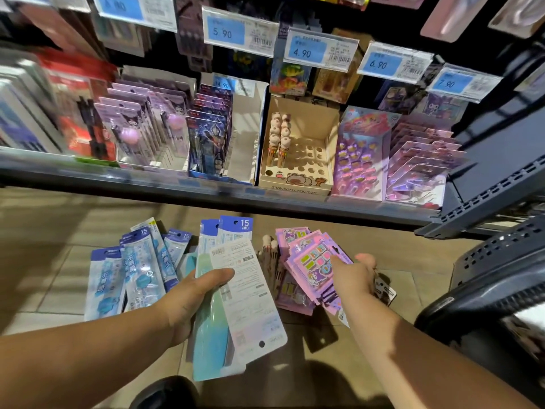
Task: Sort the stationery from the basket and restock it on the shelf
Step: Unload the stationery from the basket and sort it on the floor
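Left hand (200, 293) grips ruler packs (250, 302); right hand (358, 276) pinches fanned purple sticker cards (312, 264) — square each kind separately before reaching the shelf (265, 199).

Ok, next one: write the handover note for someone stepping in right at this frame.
Left hand grips a bundle of 15 cm ruler packs.
Right hand is on the pink sticker packs on the floor; grip unclear.
Blue packs lie fanned on the floor at left, bobble-top pens between the piles; basket stands at right.
Done: stock laid out by type on the floor.
To do: all of it onto the shelf; the pen box has many free holes.
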Tool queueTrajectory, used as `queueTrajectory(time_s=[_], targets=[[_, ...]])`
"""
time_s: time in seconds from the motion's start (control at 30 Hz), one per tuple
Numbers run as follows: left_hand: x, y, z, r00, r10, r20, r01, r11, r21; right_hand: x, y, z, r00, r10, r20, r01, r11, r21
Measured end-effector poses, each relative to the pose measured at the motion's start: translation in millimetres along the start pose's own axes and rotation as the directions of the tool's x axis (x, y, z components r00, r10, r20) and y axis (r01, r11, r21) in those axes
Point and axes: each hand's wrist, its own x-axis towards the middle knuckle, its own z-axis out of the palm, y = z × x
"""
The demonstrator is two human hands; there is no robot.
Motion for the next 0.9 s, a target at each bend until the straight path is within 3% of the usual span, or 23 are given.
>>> queueTrajectory(time_s=[0.1, 0.2, 0.27, 0.4, 0.6, 0.67, 0.77, 0.9], targets=[[-2, 1, 3, 1.0, 0.0, 0.008, 0.0, 1.0, -0.016, -44, -4, 6, 0.935, -0.208, 0.288, 0.143, 0.962, 0.232], [-1, 1, 7, 0.999, 0.013, 0.039, -0.012, 1.0, -0.023, -94, -6, 4, 0.709, -0.256, 0.657, 0.12, 0.962, 0.245], [-1, 1, 10, 0.997, 0.019, 0.073, -0.018, 1.0, -0.015, -111, -3, 4, 0.608, -0.241, 0.756, 0.082, 0.967, 0.242], [-2, 1, 14, 0.992, 0.048, 0.114, -0.047, 0.999, -0.016, -117, 4, 5, 0.605, -0.248, 0.757, 0.07, 0.963, 0.26], [-4, -3, 12, 0.995, 0.083, 0.06, -0.083, 0.997, 0.002, -107, 10, -8, 0.664, -0.179, 0.726, -0.106, 0.938, 0.329], [-4, -4, 13, 0.995, 0.091, 0.04, -0.092, 0.996, 0.021, -103, 11, -10, 0.653, -0.156, 0.742, -0.14, 0.937, 0.32], [-3, -4, 15, 0.995, 0.086, 0.053, -0.087, 0.996, 0.019, -106, 8, -11, 0.636, -0.198, 0.746, -0.071, 0.947, 0.312], [-3, -4, 18, 0.993, 0.079, 0.085, -0.08, 0.997, -0.003, -120, 4, -9, 0.56, -0.261, 0.787, -0.036, 0.94, 0.338]])
